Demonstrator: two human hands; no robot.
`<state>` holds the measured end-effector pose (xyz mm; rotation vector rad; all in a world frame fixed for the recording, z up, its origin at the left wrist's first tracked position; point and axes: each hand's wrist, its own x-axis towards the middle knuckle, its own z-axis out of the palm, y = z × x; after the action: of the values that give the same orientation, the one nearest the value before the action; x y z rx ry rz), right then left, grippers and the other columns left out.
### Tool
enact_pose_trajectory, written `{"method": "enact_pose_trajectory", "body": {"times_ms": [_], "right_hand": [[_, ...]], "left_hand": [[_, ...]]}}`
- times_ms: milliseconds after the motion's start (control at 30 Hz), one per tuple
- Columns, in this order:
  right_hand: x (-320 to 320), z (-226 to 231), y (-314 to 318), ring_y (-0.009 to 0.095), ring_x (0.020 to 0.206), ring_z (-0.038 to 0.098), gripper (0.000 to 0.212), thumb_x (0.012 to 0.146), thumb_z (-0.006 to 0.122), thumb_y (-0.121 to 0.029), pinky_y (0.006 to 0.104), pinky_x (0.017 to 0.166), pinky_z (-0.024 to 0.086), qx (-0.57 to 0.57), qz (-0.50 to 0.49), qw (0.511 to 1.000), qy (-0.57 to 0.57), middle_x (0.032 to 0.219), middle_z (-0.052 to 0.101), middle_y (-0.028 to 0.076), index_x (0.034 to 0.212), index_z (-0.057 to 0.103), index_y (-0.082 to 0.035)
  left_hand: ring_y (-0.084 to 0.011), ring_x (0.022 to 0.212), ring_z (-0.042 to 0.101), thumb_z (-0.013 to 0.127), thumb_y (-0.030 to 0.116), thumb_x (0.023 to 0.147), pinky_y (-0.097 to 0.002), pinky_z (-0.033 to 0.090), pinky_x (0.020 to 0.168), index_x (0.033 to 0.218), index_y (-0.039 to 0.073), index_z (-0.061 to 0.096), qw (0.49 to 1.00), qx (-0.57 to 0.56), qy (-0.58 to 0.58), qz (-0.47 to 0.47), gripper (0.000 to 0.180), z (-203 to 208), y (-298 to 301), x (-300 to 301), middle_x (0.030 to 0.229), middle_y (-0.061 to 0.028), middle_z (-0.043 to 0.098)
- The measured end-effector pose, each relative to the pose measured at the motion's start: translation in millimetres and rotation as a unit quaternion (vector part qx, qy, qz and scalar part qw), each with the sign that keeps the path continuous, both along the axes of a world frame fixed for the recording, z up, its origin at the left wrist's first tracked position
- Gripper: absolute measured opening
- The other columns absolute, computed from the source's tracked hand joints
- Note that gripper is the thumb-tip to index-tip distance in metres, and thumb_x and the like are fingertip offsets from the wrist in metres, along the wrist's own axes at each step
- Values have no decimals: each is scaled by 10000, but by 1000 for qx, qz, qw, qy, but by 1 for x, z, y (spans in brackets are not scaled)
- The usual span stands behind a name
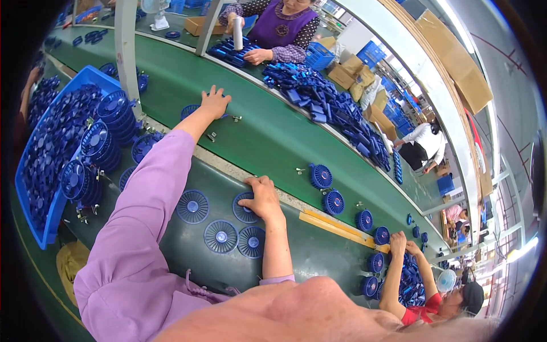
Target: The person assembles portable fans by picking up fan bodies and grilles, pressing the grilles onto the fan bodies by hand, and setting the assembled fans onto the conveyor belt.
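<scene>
My left hand (215,104) reaches far out over the green conveyor belt (256,137), its fingers spread and nothing seen in them. A blue round fan housing (188,110) lies on the belt beside that wrist, partly hidden by it. Small metal-ended parts (212,137) lie close by. My right hand (263,198) rests at the rim of a blue round fan grille (245,213) on the dark work surface, thumb over the grille and fingers apart. Next to it, more grilles lie flat: one at left (192,206), one in front (221,236) and one below the wrist (251,242).
Left stands a blue bin (35,211) full of small blue parts, with stacked fan housings (96,139) alongside. Blue handles (336,108) are heaped beyond the belt before a co-worker in purple (279,28). At right, a co-worker in red (424,310) handles parts. Metal posts (126,51) rise along the belt.
</scene>
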<state>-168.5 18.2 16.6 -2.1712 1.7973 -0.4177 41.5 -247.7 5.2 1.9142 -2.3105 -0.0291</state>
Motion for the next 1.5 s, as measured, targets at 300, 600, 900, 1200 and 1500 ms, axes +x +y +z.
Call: {"method": "enact_pose_trajectory", "body": {"times_ms": [300,600,900,1200,1500], "right_hand": [[-22,-2,-9,286,771,659,356,611,845,-185,373,713,517,46,-64,989,-125,770,672,134,890,690,-27],[-19,25,-10,118,616,528,181,740,755,-62,286,579,469,-240,-115,892,-366,713,565,33,824,602,-17],[39,26,3,385,1227,439,320,646,803,-91,455,999,373,-327,43,914,-236,1311,506,206,778,514,-56],[49,23,6,356,1186,544,512,644,828,-207,399,965,457,-247,62,937,-238,1334,518,213,1065,582,-51],[47,1,-6,149,952,587,284,951,548,-166,287,834,478,-46,-55,840,-538,1047,621,119,1171,544,12]], "left_hand": [[-330,938,650,621,271,870,-496,514,764,1019,80,499,981,-130,137,-44,271,26,31,1,908,-155,673],[-120,612,499,524,338,964,-301,411,562,875,15,571,775,-166,608,-36,338,16,123,-32,662,-49,531],[-176,1058,605,408,506,981,-363,536,870,1286,103,475,310,266,906,-110,510,-6,239,-55,1135,-78,602],[-229,1056,613,420,473,979,-431,524,888,1235,98,552,241,335,911,-14,473,-12,238,-38,1187,-112,601],[-236,1166,489,506,213,948,-350,372,1005,1280,36,433,675,-101,726,-78,383,10,270,-57,1227,-129,506]]}}
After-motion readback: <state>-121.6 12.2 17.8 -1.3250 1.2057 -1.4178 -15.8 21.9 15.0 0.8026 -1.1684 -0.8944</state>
